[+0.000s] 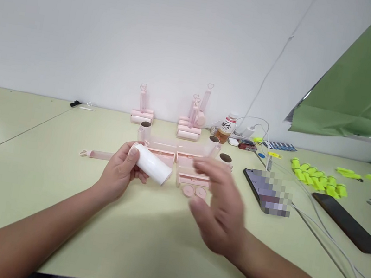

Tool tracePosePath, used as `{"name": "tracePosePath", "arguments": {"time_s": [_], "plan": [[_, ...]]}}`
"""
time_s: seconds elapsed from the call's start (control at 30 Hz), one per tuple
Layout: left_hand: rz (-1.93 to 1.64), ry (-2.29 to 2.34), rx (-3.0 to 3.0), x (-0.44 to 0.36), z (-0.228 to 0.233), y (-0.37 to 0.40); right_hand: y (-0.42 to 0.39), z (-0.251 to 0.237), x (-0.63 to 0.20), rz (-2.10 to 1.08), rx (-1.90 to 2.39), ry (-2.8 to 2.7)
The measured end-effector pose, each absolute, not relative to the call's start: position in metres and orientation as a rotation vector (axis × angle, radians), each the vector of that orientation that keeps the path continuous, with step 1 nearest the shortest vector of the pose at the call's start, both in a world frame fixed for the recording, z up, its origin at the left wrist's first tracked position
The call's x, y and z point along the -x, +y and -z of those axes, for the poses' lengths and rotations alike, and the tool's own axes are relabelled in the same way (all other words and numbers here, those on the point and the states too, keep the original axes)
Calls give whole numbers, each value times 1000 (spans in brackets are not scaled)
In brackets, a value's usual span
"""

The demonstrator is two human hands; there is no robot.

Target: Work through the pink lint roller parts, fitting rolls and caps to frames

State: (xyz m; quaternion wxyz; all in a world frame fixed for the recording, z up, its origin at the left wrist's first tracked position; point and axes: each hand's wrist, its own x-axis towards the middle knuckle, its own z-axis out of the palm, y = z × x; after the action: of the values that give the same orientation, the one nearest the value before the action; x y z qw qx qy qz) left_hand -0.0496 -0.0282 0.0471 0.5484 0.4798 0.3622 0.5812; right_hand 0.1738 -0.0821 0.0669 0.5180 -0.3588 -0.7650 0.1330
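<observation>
two bare forearms come in from the bottom edge, nearest the lens, and meet over the pale green table (pixel 25 170). the left hand (pixel 118 175) is curled around a white roll (pixel 150 164), thumb on top and fingers beneath its near end, so the roll lies tilted, its free end pointing right and slightly down, lifted just off the tabletop. the right hand (pixel 220 205) holds nothing; its fingers are spread and loose, blurred, hovering just right of the roll's free end and not touching it.

just beyond the roll sit pink plastic parts (pixel 192 182), trays and two round caps, with cardboard-cored tubes (pixel 145 129) standing behind them. a pink handle (pixel 96 154) lies flat to the left. further back, finished pink rollers (pixel 191 126) stand near the wall beside a drink bottle (pixel 226 127). to the right lie a phone (pixel 267 189), white cables (pixel 331 242), a dark slab (pixel 348 226) and a cluster of yellow-green pieces (pixel 316 181).

as a judgement: the grip sits at one end only, so the roll could tip or slip out and knock the loose caps; the open hand, sweeping close, could also brush those small parts off their place.
</observation>
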Motion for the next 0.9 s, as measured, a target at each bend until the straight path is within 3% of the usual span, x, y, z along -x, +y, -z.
{"name": "tracePosePath", "arguments": {"time_s": [0.13,0.27,0.9], "plan": [[-1310,845,-1165,46,-41,-32,-66,-32,-160,-1080,922,-1621],[-1274,870,-1185,45,-40,-33,-60,-13,-151,-1435,857,-1365],[-1225,869,-1221,43,-39,-32,-63,-20,-147,-1429,838,-1286]]}}
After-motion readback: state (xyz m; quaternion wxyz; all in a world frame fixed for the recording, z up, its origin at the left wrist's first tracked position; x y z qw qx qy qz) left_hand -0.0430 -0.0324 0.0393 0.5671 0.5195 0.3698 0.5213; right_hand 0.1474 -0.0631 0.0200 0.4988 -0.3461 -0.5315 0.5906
